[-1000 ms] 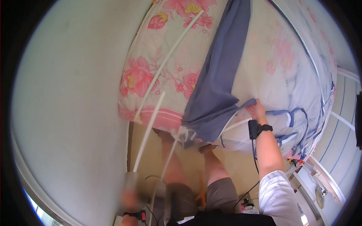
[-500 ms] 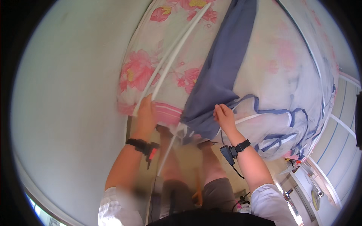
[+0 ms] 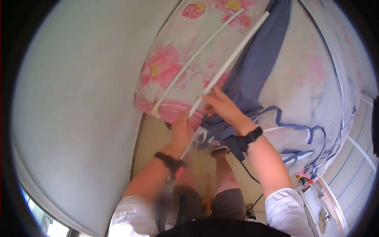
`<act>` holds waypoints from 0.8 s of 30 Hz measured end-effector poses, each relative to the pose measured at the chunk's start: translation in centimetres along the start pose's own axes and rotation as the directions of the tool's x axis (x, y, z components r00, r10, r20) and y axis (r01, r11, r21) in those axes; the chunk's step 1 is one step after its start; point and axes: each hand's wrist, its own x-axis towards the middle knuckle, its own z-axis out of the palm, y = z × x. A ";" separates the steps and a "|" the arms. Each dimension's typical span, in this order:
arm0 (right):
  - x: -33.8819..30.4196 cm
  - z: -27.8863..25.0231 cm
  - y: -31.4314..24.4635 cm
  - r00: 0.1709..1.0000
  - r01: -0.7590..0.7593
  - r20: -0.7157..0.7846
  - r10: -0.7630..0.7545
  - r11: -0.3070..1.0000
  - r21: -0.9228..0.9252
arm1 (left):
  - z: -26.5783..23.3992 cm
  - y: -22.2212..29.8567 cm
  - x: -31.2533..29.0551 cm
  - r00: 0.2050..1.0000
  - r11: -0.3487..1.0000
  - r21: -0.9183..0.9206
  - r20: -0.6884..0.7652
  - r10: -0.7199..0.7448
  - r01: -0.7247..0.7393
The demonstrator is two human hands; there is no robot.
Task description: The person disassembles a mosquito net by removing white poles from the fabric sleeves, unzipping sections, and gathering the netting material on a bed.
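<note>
A long white pole (image 3: pixel 237 50) slants over the bed, and its lower end runs down between my forearms. My left hand (image 3: pixel 182 128) is closed around its lower part. Higher up, my right hand (image 3: pixel 222 103) pinches the same pole between thumb and fingers. A second white pole (image 3: pixel 193 57) with a pale fitting at its lower end lies to the left on floral bedding (image 3: pixel 164 65). Blue-grey cloth (image 3: pixel 256 75) spreads beneath and beside my right hand.
Sheer white netting with blue-grey trim (image 3: pixel 292 116) bulges over the bed at right. A pale wall (image 3: pixel 75 98) stands on the left. At the lower right is a white shelf (image 3: pixel 312 203) with small items. My legs are below, beside the bed's edge.
My right hand has moved left from above the cloth onto the pole. My left hand has shifted right with the pole, which now lies farther from the second one.
</note>
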 end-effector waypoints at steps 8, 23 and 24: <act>1.4 2.2 3.1 0.971 0.023 -0.237 -0.034 0.999 -0.047 | -0.5 -3.3 8.1 0.988 0.989 0.113 -0.105 0.110 -0.098; -4.8 0.4 13.2 0.951 -0.086 -0.199 -0.236 0.417 -0.905 | -1.0 -6.9 -3.9 0.837 0.972 0.015 0.506 -0.208 0.233; -4.9 0.5 13.1 0.967 -0.188 -0.225 -0.121 0.258 -0.948 | -0.2 -7.7 -6.2 0.801 0.964 0.123 0.538 -0.263 0.234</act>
